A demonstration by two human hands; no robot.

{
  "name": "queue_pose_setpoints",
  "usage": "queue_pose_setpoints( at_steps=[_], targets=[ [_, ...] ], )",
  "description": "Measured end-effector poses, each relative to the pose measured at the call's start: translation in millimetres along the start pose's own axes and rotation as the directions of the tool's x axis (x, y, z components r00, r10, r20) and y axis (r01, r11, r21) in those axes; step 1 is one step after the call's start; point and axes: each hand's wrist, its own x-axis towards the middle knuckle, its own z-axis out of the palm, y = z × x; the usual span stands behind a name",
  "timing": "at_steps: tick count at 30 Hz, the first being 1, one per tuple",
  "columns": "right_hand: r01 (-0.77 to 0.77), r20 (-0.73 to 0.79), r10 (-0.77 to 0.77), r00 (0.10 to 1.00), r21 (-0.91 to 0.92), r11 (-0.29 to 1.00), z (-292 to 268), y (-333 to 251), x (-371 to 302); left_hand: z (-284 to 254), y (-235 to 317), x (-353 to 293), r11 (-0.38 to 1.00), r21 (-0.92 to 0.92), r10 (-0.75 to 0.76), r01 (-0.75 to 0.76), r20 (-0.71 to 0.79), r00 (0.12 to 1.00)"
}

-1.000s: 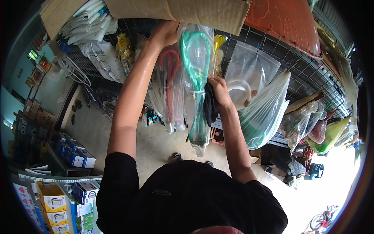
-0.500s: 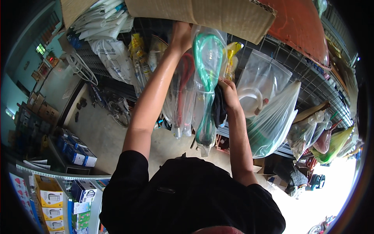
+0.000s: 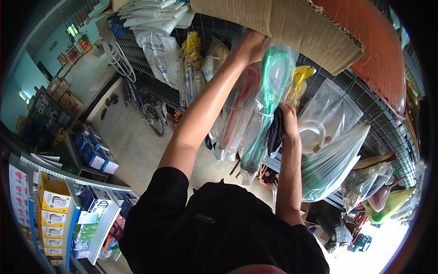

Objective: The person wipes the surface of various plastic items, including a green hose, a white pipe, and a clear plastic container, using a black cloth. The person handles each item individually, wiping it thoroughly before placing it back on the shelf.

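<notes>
My left hand [image 3: 252, 44] reaches up beneath a cardboard flap, beside the top of a hanging clear plastic bag. Its fingers are hidden behind the bag and the cardboard. That bag holds a looped green hose or cord [image 3: 269, 75] and hangs upright in front of me. Just left of it, a similar clear bag shows a red looped cord [image 3: 243, 91]. At the green bag's right side, my right hand [image 3: 289, 119] is closed with curled fingers on a soft black cloth-like item [image 3: 275, 132].
A cardboard flap [image 3: 278, 23] and a reddish-brown curved panel [image 3: 365, 41] overhang the wire rack [image 3: 401, 137]. More bags hang right, including a white plastic bag [image 3: 335, 166]. A bicycle [image 3: 154, 116] stands on the floor behind. Boxed goods [image 3: 54, 201] fill shelves at lower left.
The view has swung left, so the rack, bags and both arms appear farther right. Both hands stay at the same places by the green cord's bag.
</notes>
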Motion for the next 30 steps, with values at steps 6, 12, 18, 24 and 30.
queue_pose_setpoints(
  at_steps=[6, 12, 18, 24, 30],
  targets=[
    [-0.025, 0.008, 0.025, 1.0, -0.003, 1.0, -5.6, -5.6, 3.2, 3.6, -3.2, 0.8, 0.999, 0.05, -0.022, 0.019, 0.052, 0.998],
    [-0.022, -0.002, 0.022, 1.0, -0.008, 1.0, -2.3, -6.6, 2.8, 0.9, 6.3, 1.2, 0.997, -0.05, -0.054, 0.051, -0.056, 0.997],
    [-0.026, 0.007, 0.026, 1.0, -0.026, 0.999, -10.9, 1.7, 6.6, -6.6, -10.1, -0.6, 0.946, -0.037, -0.304, 0.322, 0.242, 0.921],
    [-0.019, 0.016, 0.019, 1.0, 0.032, 0.999, 4.4, -3.0, 9.4, -13.3, -2.5, 6.2, 0.863, -0.055, -0.469, 0.503, 0.286, 0.836],
    [-0.026, 0.069, 0.023, 0.997, 0.039, 0.999, 12.9, -4.2, 10.4, -11.5, -25.5, -6.5, 0.96, 0.031, -0.279, 0.28, 0.229, 0.933]
  ],
)
